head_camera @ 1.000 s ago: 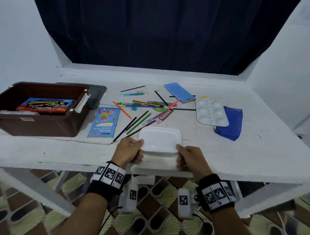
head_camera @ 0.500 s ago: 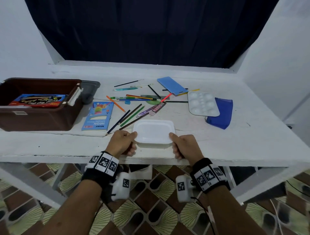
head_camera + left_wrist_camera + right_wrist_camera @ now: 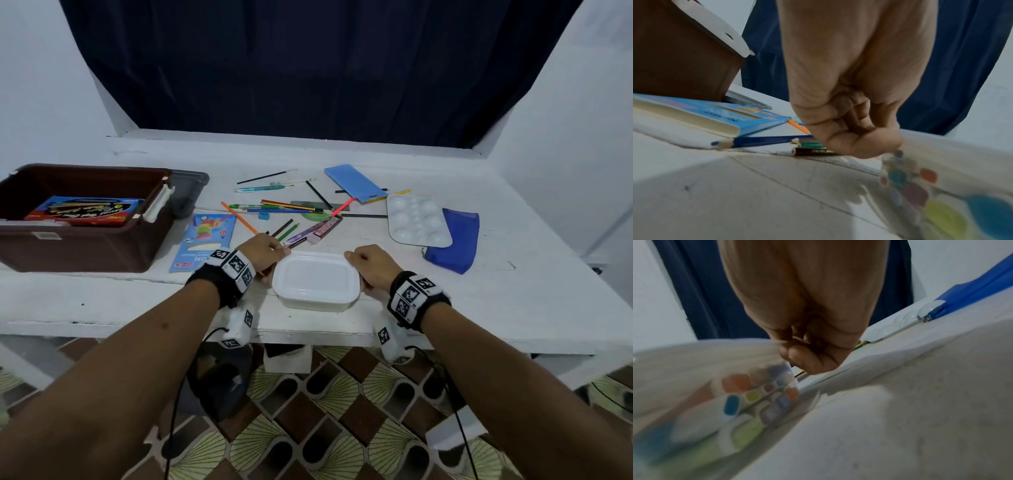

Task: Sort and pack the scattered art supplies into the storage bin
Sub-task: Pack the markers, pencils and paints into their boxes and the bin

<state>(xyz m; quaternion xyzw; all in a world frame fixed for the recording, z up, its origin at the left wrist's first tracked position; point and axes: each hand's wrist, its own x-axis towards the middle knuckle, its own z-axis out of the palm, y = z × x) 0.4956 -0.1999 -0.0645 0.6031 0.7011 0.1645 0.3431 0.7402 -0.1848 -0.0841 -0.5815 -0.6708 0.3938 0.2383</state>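
Observation:
A white plastic box [image 3: 317, 281] with a lid sits near the table's front edge; paint pans show through its translucent wall [image 3: 920, 191] [image 3: 748, 394]. My left hand [image 3: 265, 253] grips its left end with curled fingers [image 3: 851, 129]. My right hand [image 3: 371, 265] grips its right end, fingers curled [image 3: 809, 360]. The brown storage bin [image 3: 102, 246] stands at the left and holds a red-and-blue box [image 3: 85, 210]. Coloured pencils, pens and brushes [image 3: 274, 209] lie scattered behind the box.
A blue neon paper pack [image 3: 205, 241] lies beside the bin. A white paint palette [image 3: 416, 221] rests on a blue pouch [image 3: 457, 243] at the right. A blue card [image 3: 354, 183] and a grey lid [image 3: 188, 190] sit farther back. Tiled floor shows below the table edge.
Both hands have carried the white box away from the front edge, farther onto the table. The grip on its two ends is the same.

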